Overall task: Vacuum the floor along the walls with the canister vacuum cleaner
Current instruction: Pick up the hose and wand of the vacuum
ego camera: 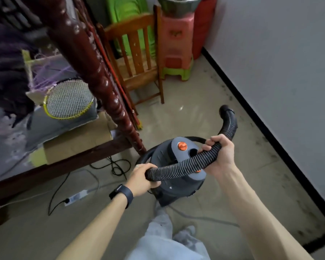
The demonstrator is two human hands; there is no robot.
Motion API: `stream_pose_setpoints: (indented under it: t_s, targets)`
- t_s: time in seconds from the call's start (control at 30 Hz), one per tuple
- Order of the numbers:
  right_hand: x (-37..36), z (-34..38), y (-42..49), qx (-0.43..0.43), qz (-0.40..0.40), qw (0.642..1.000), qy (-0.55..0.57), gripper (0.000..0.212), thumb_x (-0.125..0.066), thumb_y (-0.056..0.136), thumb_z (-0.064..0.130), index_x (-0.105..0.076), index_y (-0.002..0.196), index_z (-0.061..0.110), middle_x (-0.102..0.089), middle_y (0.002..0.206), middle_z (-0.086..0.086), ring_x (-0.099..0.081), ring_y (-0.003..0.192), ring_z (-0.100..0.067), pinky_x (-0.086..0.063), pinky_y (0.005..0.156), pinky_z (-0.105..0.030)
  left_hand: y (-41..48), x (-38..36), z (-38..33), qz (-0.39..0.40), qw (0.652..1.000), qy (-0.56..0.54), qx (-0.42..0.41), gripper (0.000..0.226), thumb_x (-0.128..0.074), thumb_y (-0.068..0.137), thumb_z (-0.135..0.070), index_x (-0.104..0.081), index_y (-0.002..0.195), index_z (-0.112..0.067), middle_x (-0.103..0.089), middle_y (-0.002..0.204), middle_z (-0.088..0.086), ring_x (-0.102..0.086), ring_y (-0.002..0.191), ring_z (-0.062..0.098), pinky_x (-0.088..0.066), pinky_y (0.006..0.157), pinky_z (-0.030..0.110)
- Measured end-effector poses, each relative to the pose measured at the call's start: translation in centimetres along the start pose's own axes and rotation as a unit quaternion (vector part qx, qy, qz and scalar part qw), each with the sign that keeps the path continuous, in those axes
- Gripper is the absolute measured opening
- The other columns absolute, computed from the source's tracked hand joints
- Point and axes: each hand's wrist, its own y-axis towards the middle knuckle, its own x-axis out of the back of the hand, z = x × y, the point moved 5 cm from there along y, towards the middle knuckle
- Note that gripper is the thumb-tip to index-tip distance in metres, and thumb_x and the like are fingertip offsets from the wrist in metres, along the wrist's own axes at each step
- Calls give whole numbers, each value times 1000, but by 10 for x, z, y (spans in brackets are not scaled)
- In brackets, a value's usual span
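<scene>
Here, the left hand and right hand both grip a ribbed black hose above the grey canister vacuum at centre frame. Dusty beige floor meets a white wall with black skirting at right.

1. The canister vacuum sits on the floor before you, between the bed on your left and the wall on your right.
2. Your left hand and right hand hold the hose above it.
3. Behind it, a chair stands left of stacked stools.
4. A power strip lies left of it, beside the bed.
</scene>
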Motion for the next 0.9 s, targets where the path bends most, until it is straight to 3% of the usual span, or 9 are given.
stream_pose_setpoints:
  t_s: [0.1,0.23,0.33,0.4,0.47,0.57,0.7,0.8,0.9]
  targets:
    - [3,9,-20,46,-2,999,1,20,-51,77,11,-41,62,20,-41,62,8,-38,47,-10,-40,58,-25,13,-19,-4,-19,998,-63,9,42,-80,55,-45,-59,89,-53,-53,120,-3,-57,109,14,-47,101,33]
    - [4,50,-47,115,7,993,-13,15,-53,71,13,-44,62,22,-43,63,9,-42,51,-9,-41,64,-26,33,-30,-41,9,995,-93,38,57,-78,57,-51,-51,107,-51,-34,141,9,-49,120,28,-43,105,41]
    - [7,78,-64,157,9,988,-1,14,-56,68,14,-45,66,22,-45,64,10,-46,54,-9,-44,69,-27,55,-28,-75,11,989,-142,25,62,-81,73,-25,-50,125,-38,-17,152,15,-44,123,27,-41,105,34]
    - [11,93,-72,186,-3,982,16,16,-55,76,11,-48,65,20,-47,64,8,-49,55,-9,-46,71,-27,70,-24,-101,-24,987,-157,-22,53,-79,75,-13,-55,114,-39,-17,151,18,-49,118,31,-42,100,29]
    - [17,108,-77,207,-8,977,39,19,-54,85,11,-52,67,18,-50,65,6,-53,57,-11,-48,76,-28,84,-21,-127,-48,989,-125,-62,43,-74,78,-5,-56,104,-32,-19,147,19,-50,114,33,-39,90,20]
    - [31,140,-85,235,-20,965,112,10,-63,78,13,-53,78,14,-56,70,3,-63,62,-16,-54,84,-32,107,-16,-164,-29,991,-80,-102,34,-70,82,-4,-53,102,-25,-7,158,18,-26,142,27,-28,90,15]
    - [76,184,-78,236,-96,937,239,22,-67,85,25,-56,93,8,-63,82,-3,-68,84,-29,-50,103,-45,136,5,-212,-34,986,-5,-160,36,-80,77,-15,-54,101,-25,-9,160,13,-21,146,25,-25,104,21]
    - [125,206,-65,232,-165,918,277,36,-68,88,36,-57,105,6,-64,81,-7,-68,87,-31,-52,97,-49,156,22,-240,-54,985,39,-161,38,-81,77,-18,-56,105,-23,-11,160,14,-23,146,27,-25,111,26]
    - [173,237,-57,237,-215,903,286,33,-69,90,34,-56,105,8,-60,86,-4,-68,81,-26,-56,90,-44,178,38,-258,-80,981,78,-160,39,-80,76,-14,-60,109,-20,-14,160,16,-23,147,27,-26,111,25]
